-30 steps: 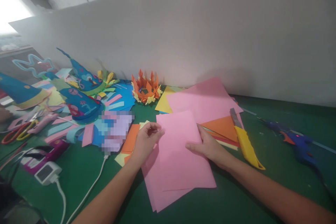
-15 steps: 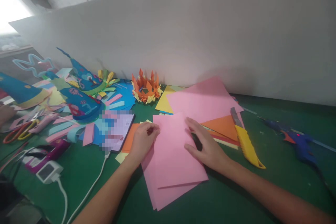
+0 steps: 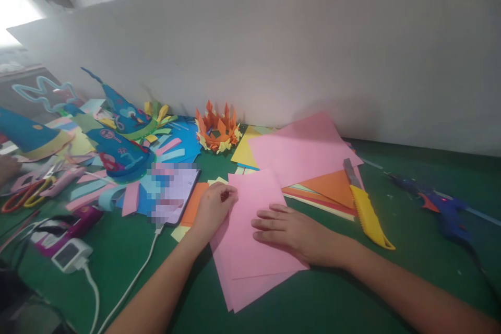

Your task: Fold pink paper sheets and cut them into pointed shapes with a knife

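Note:
A folded pink paper sheet (image 3: 250, 209) lies on the green table (image 3: 344, 282) in front of me. My left hand (image 3: 213, 209) is closed in a pinch on the sheet's upper left edge. My right hand (image 3: 289, 229) lies flat on the sheet's middle with its fingers stretched out to the left, pressing the paper down. Under the top fold a lower layer of the same pink paper sticks out toward me.
A stack of pink, orange and yellow sheets (image 3: 309, 156) and a yellow utility knife (image 3: 366, 209) lie right of the hands. A blue glue gun (image 3: 442, 209) is far right. An orange paper crown (image 3: 217, 130), blue cone hats (image 3: 121, 146), scissors (image 3: 27, 193), a phone (image 3: 172, 193) and a charger cable (image 3: 129, 287) fill the left.
My right hand moved from the sheet's right edge onto its middle and flattened, fingers sliding left. The sheet's top layer now lies flatter. My left hand stayed at the upper left edge.

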`<state>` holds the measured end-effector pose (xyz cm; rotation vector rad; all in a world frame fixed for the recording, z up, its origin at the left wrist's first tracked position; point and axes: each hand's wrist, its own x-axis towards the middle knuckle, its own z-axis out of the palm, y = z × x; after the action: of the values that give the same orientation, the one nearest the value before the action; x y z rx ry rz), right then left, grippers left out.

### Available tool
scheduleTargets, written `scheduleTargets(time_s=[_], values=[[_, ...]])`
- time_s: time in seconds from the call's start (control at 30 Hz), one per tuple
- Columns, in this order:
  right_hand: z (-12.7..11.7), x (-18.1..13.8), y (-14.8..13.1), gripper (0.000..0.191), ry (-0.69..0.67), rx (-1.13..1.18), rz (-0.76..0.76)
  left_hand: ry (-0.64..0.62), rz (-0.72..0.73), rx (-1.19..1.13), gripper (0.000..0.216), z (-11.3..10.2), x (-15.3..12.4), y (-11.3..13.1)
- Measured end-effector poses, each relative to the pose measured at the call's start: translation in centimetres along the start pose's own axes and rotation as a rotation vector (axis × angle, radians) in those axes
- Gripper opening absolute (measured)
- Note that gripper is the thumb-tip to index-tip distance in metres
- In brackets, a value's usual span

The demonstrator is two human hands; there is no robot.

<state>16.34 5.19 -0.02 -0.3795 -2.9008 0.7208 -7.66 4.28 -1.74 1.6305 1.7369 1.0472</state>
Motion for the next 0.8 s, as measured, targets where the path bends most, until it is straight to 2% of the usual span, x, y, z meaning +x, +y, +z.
scheduleTargets(time_s=[0.27,0.5,0.8], values=[[0.21,-0.09,0.22,0.046,0.049,0.005,-0.037,-0.005,0.074,0.082,0.008,-0.21,0.00,0.17],[0.12,-0.16,0.34,0.046,0.016,-0.033,-0.044,-0.010,0.127,0.155,0.008,-0.08,-0.08,0.12],[-0.06,-0.07,0.12,0.045,-0.016,-0.083,-0.058,-0.039,0.124,0.192,0.009,-0.12,-0.20,0.16]])
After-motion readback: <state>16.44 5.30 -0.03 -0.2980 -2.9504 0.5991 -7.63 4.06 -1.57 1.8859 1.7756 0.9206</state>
